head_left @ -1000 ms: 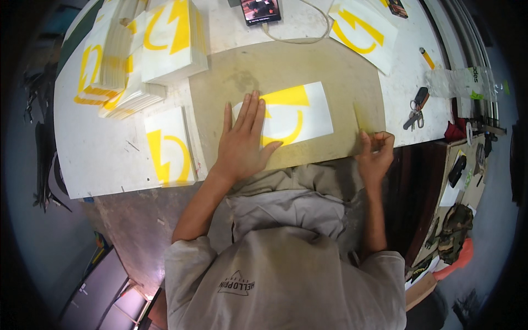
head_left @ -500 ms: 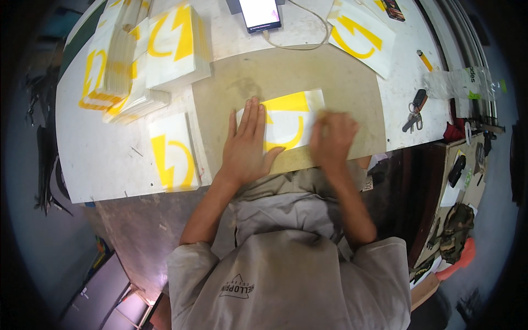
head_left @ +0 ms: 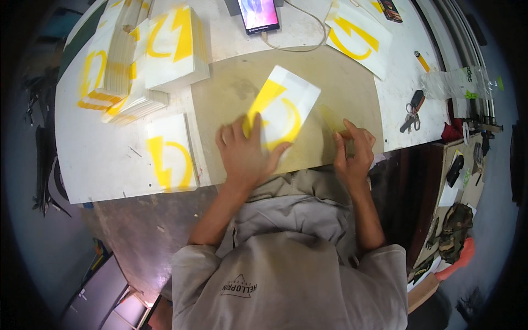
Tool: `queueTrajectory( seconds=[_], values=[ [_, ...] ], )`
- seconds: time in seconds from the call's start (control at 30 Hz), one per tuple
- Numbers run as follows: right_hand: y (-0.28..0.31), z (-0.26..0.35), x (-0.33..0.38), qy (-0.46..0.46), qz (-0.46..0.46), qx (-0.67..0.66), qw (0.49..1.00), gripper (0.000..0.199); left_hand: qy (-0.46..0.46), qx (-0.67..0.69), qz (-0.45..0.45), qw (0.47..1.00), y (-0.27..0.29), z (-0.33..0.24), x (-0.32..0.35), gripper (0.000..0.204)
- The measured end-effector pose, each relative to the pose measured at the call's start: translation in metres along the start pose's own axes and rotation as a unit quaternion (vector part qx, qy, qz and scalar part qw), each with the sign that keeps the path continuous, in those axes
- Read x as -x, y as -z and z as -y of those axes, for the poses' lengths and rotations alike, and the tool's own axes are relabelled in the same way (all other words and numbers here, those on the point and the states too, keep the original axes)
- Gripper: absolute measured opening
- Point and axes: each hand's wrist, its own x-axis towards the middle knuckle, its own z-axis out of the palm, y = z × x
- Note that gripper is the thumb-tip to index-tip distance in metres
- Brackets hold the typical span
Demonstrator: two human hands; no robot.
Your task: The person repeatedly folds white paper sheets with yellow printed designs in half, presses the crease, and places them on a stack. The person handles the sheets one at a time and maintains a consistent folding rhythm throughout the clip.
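Note:
A white folded paper piece point(head_left: 290, 102) with yellow print lies tilted over the brown board point(head_left: 231, 91) in front of me. Across its lower end is my left hand point(head_left: 245, 151), fingers along one edge and thumb at the opposite lower corner, gripping it. To the right, my right hand point(head_left: 355, 151) pinches a thin, see-through yellowish flat piece point(head_left: 331, 118) between thumb and fingers. That piece is faint against the board, so its exact kind is unclear.
Thick stacks of printed paper pieces point(head_left: 179, 55) stand at the far left, with a smaller pile point(head_left: 170, 154) nearer. Beyond the board are a phone point(head_left: 258, 15) on a cable and a flat printed sheet point(head_left: 357, 38). Keys point(head_left: 412, 113), a lighter point(head_left: 422, 60) and a plastic bottle point(head_left: 459, 82) lie right.
The folded paper has turned and tilted with my left hand, which was flat on it. My right hand has moved right, off the paper. The phone's screen picture has changed.

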Motion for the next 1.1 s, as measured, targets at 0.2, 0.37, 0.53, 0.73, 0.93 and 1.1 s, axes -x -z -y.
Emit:
queueTrajectory(
  seconds=[0.2, 0.37, 0.53, 0.73, 0.93, 1.1],
  values=[
    [-0.040, 0.007, -0.050, 0.122, 0.147, -0.079, 0.978, 0.036, -0.054, 0.285, -0.007, 0.957, 0.002, 0.020, -0.028, 0.051],
    [-0.077, 0.004, -0.057, 0.177, 0.183, -0.042, 0.966, 0.033, -0.139, 0.337, 0.120, 0.924, 0.002, 0.055, -0.079, 0.051],
    [-0.056, 0.025, -0.008, 0.213, 0.246, -0.050, 0.944, 0.033, -0.164, 0.245, 0.115, 0.948, -0.006, 0.053, -0.075, 0.039],
    [-0.022, 0.005, -0.010, 0.118, 0.201, -0.031, 0.972, 0.036, -0.191, 0.205, 0.079, 0.957, -0.006, 0.048, -0.073, 0.046],
    [0.014, 0.021, 0.065, 0.146, 0.204, -0.087, 0.964, 0.037, -0.193, 0.089, 0.058, 0.976, 0.009, 0.030, -0.050, 0.048],
    [0.014, 0.018, 0.088, 0.189, 0.196, 0.007, 0.962, 0.038, -0.186, 0.143, 0.057, 0.970, 0.003, 0.018, -0.016, 0.048]
  ],
)
